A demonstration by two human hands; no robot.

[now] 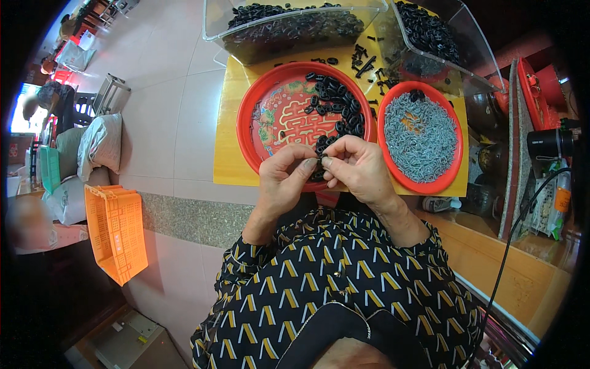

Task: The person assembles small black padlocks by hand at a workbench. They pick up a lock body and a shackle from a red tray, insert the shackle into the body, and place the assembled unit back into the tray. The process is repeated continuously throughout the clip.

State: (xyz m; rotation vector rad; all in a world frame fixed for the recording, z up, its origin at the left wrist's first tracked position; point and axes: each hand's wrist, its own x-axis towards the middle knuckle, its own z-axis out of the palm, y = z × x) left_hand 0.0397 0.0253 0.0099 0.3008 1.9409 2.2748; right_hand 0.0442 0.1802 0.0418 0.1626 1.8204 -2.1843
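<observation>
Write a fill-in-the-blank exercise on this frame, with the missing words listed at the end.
1. The left hand and right hand are over a round tray whose rim is ____ in colour.
2. The oval tray of small grey pieces lies to the ____ of the round tray.
3. The table is ____ in colour.
4. Beyond the trays stand ____ clear bins holding black pieces.
Missing words: red; right; yellow; two.

A round red plastic tray (267, 104) sits on the flat yellow table (228, 166), with small black plastic pieces (350, 111) in its right half. Right of that tray is an oval red plastic tray (424, 187) holding small grey metal screws (421, 141). Behind the round tray stands a clear rectangular plastic bin (216, 23); behind it to the right, another clear rectangular plastic bin (482, 49). Well left of it is an orange rectangular plastic crate (128, 224).
</observation>
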